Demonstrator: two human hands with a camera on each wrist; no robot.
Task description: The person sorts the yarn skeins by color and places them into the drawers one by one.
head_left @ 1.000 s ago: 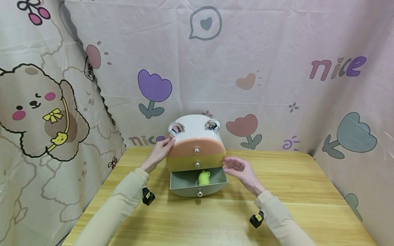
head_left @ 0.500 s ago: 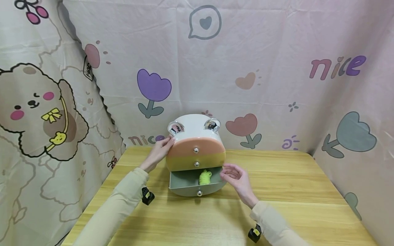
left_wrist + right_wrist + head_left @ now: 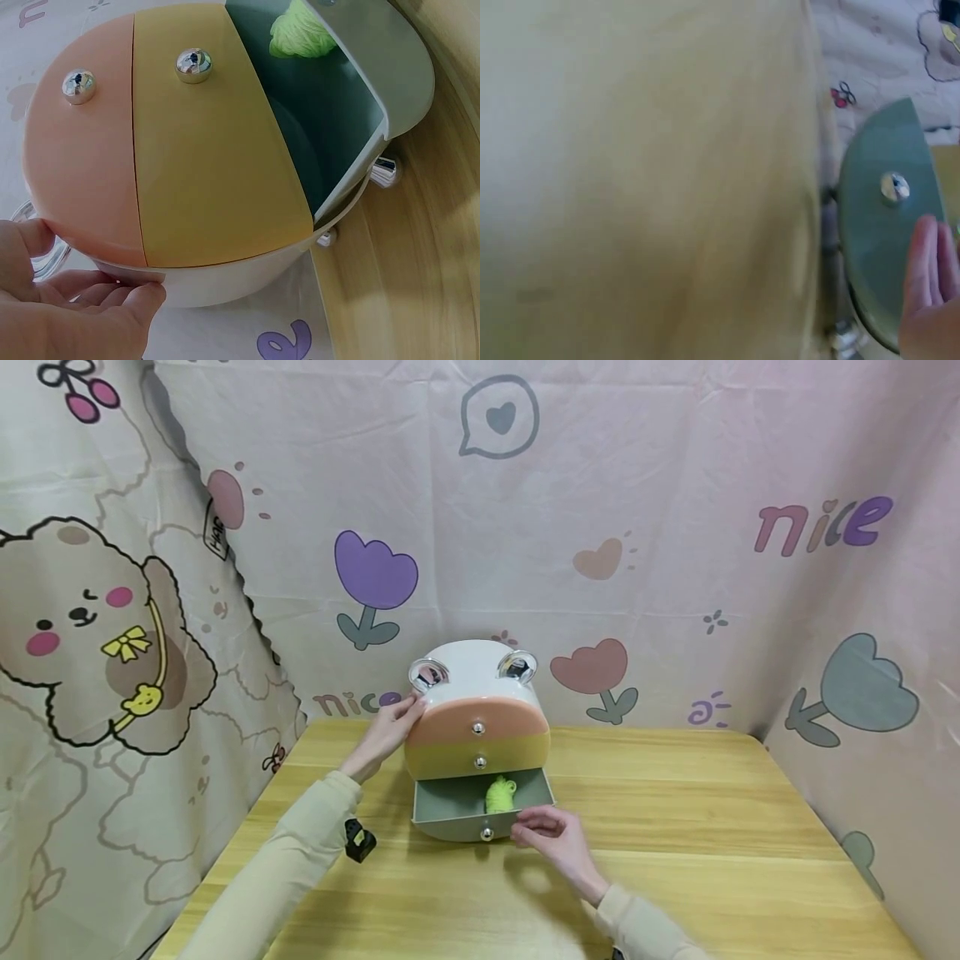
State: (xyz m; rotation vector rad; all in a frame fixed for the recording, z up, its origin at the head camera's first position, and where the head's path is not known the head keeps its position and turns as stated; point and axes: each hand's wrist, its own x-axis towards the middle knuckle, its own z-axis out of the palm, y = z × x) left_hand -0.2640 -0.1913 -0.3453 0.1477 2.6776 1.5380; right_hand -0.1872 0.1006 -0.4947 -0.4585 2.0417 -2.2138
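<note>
A small frog-shaped drawer cabinet (image 3: 477,670) with a white top, silver eyes and orange and yellow drawer fronts stands on the table. Its green bottom drawer (image 3: 448,829) is pulled out, and a lime-green bundle of yarn (image 3: 498,796) lies inside. My left hand (image 3: 384,735) holds the cabinet's upper left side; in the left wrist view that hand (image 3: 82,311) has its thumb at the orange edge and fingers against the white side. My right hand (image 3: 557,841), fingers loosely bent and holding nothing, is at the drawer front's right part, beside the silver knob (image 3: 487,833).
The wooden table (image 3: 675,802) extends around the cabinet. Behind it hangs a printed curtain (image 3: 667,468), with another curtain (image 3: 82,802) along the left. Small silver feet (image 3: 385,172) show under the cabinet in the left wrist view.
My right hand has moved from the cabinet's right side down and left to the front of the pulled-out drawer. The yarn has shifted slightly in the drawer. My left hand stays put.
</note>
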